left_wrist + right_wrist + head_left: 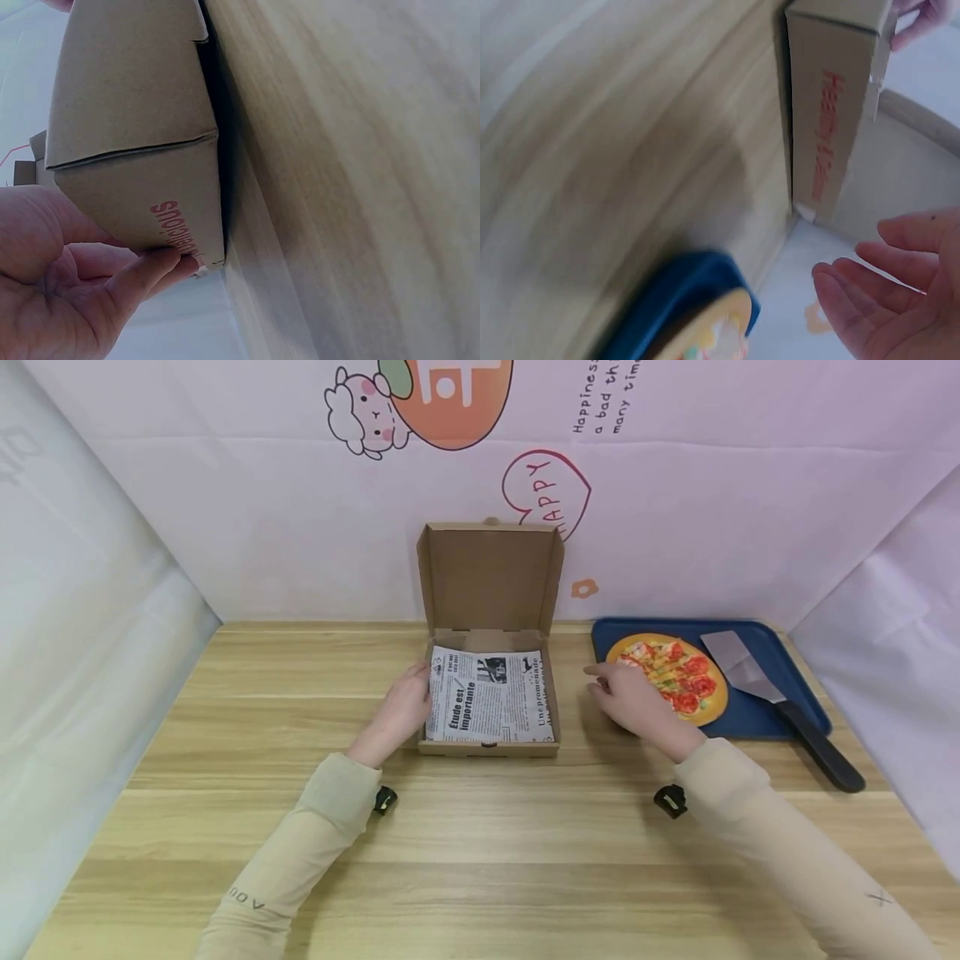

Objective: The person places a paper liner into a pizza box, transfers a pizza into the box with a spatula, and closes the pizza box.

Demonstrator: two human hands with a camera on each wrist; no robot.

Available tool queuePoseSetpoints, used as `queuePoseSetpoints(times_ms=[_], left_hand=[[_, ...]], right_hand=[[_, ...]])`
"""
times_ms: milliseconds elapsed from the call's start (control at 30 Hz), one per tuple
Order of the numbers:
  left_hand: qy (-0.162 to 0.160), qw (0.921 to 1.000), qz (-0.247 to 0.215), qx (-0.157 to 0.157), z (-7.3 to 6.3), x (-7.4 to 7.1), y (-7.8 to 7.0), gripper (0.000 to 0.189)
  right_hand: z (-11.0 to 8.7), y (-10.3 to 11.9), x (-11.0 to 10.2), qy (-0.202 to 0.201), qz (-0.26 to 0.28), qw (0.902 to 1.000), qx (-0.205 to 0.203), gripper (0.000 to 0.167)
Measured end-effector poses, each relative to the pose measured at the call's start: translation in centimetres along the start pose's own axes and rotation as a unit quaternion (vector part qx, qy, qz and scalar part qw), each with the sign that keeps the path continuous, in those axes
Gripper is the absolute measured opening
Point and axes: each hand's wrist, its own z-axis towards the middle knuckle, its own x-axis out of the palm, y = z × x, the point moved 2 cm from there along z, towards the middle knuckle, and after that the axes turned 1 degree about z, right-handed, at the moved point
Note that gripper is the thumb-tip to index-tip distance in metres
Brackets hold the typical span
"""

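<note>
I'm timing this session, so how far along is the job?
Done: the box stands open with printed paper inside. In hand: the left hand holds the box's left side; the right hand is empty, near the pizza. Apparently left: boxing the pizza, which lies on the blue tray beside the spatula.

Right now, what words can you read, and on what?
"Étude est importante": paper.
"Une promenade": paper; small print unreadable.
"Healthy &": box, one side; next word blurred.
"licious": box, other side; start unclear.
"APPY": wall cloth, first letter half-hidden.
"Happiness", "a bad thi", "many time": wall cloth, cut off.
Sleeves: marks unclear.
Orange drawing: cut off.
</note>
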Motion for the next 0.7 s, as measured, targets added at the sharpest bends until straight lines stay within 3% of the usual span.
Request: queuePoseSetpoints(times_ms=[300, 700], left_hand=[[0.000, 1.0000, 0.004, -0.001, 0.1, 0.0, 0.1, 0.047], [0.000, 1.0000, 0.009, 0.000, 0.0, -0.1, 0.0, 0.047]], right_hand=[[-1.3, -2.1, -2.0, 0.060, -0.036, 0.9968, 0.040, 0.037], [-3.3, -4.7, -4.1, 0.061, -0.077, 0.9925, 0.073, 0.042]])
